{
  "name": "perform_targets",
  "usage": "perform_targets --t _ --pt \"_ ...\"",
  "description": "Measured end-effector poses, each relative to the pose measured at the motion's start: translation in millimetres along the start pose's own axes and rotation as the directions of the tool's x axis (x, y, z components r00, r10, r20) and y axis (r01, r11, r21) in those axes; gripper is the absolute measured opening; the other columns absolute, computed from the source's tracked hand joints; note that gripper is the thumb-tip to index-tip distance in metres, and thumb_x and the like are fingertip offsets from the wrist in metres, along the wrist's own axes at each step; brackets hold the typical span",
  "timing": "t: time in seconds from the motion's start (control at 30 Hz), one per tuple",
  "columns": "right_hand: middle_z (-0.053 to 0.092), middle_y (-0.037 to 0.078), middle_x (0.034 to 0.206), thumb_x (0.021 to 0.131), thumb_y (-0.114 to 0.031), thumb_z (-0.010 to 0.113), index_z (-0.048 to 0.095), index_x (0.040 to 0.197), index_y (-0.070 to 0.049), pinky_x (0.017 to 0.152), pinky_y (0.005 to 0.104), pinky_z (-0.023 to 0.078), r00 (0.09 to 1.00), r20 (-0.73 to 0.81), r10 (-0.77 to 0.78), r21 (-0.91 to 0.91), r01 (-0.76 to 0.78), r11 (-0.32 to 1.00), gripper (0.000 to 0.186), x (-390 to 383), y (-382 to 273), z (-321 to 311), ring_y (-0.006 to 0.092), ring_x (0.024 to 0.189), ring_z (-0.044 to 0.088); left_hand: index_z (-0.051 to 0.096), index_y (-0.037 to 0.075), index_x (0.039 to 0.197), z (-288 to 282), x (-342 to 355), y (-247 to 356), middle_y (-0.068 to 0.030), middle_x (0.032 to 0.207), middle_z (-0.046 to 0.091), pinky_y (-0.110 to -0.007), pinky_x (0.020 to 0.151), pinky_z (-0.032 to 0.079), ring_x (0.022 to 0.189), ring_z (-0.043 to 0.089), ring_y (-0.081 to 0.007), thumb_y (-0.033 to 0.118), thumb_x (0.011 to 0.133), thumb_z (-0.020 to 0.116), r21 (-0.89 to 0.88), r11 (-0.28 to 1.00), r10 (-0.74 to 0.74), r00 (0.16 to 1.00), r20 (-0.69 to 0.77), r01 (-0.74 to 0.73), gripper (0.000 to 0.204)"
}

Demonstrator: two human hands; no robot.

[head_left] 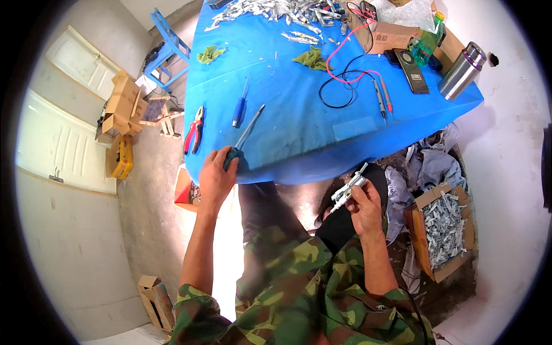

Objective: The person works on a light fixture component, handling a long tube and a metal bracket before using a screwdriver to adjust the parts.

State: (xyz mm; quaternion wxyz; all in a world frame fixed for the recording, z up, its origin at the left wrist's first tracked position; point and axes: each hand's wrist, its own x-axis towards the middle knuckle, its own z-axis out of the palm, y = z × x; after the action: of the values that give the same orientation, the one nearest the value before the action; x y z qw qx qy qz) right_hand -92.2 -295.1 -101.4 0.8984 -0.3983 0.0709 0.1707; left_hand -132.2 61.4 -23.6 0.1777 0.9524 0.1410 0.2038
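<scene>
My left hand (217, 177) is closed around the dark green handle of a screwdriver (250, 126) at the table's near edge; its metal shaft points away over the blue cloth. Over my lap, my right hand (366, 208) pinches a small white and silver metal part (349, 188), long and narrow with short projections; its exact kind I cannot make out. Left of the held screwdriver lie a blue-handled screwdriver (238, 112) and red-handled pliers (195, 133).
A heap of silvery metal parts (270, 10) covers the table's far side. Probes (380, 100) with red and black leads, a phone (411, 72), a steel flask (463, 72) and a green bottle (426, 43) lie or stand at right. A box of metal pieces (444, 230) sits below.
</scene>
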Motion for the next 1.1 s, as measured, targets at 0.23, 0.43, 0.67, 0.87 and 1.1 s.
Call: perform_targets --t 0.23,0.43,0.67,0.87,1.1 --pt "0.066 0.002 0.1 0.094 0.0 0.067 0.062 0.114 -0.006 0.055 0.0223 0.041 0.995 0.029 0.098 0.05 -0.099 0.994 0.022 9 2 13 0.0064 0.072 0.055 0.067 0.002 0.122 1 14 -25 -0.0198 0.109 0.067 -0.045 0.087 0.053 0.101 0.065 -0.0393 0.016 0.086 0.076 0.12 0.986 0.119 0.993 0.008 -0.119 0.04" --pt "0.07 0.004 0.107 0.093 0.001 0.069 0.064 0.117 -0.009 0.055 0.0207 0.042 0.99 0.136 0.04 0.093 -0.053 0.994 0.026 10 7 18 0.0065 0.073 0.057 0.067 0.001 0.123 0 -16 62 -0.0158 0.116 0.068 -0.037 0.082 0.057 0.102 0.069 -0.0266 0.008 0.082 0.082 -0.085 0.97 0.227 0.974 -0.005 -0.227 0.044" --pt "0.071 0.003 0.104 0.092 -0.001 0.074 0.068 0.116 -0.004 0.064 0.0215 0.049 0.984 0.168 0.056 -0.028 -0.052 0.998 0.026 -2 -4 36 0.0076 0.08 0.062 0.066 -0.003 0.124 25 -59 146 -0.0127 0.103 0.07 -0.032 0.08 0.055 0.091 0.068 -0.0206 0.015 0.082 0.082 -0.585 0.808 0.214 0.891 0.4 0.069 0.048" --pt "0.071 0.003 0.103 0.091 -0.005 0.077 0.069 0.115 0.001 0.077 0.0249 0.055 0.99 0.138 0.043 -0.125 -0.026 0.992 0.026 -9 0 38 0.0097 0.088 0.065 0.067 -0.004 0.122 33 -66 151 -0.0106 0.096 0.075 -0.029 0.078 0.057 0.085 0.072 -0.0155 0.012 0.09 0.077 -0.639 0.742 0.148 0.88 0.45 0.202 0.037" --pt "0.07 0.003 0.102 0.095 -0.006 0.072 0.066 0.125 0.003 0.077 0.0256 0.056 0.977 0.208 0.034 -0.397 0.053 0.916 0.032 -11 -11 39 0.01 0.088 0.066 0.072 -0.003 0.108 30 -68 133 -0.0057 0.087 0.074 -0.026 0.07 0.055 0.075 0.068 -0.0114 0.012 0.098 0.068 -0.696 0.519 -0.004 0.816 0.579 0.496 0.018"
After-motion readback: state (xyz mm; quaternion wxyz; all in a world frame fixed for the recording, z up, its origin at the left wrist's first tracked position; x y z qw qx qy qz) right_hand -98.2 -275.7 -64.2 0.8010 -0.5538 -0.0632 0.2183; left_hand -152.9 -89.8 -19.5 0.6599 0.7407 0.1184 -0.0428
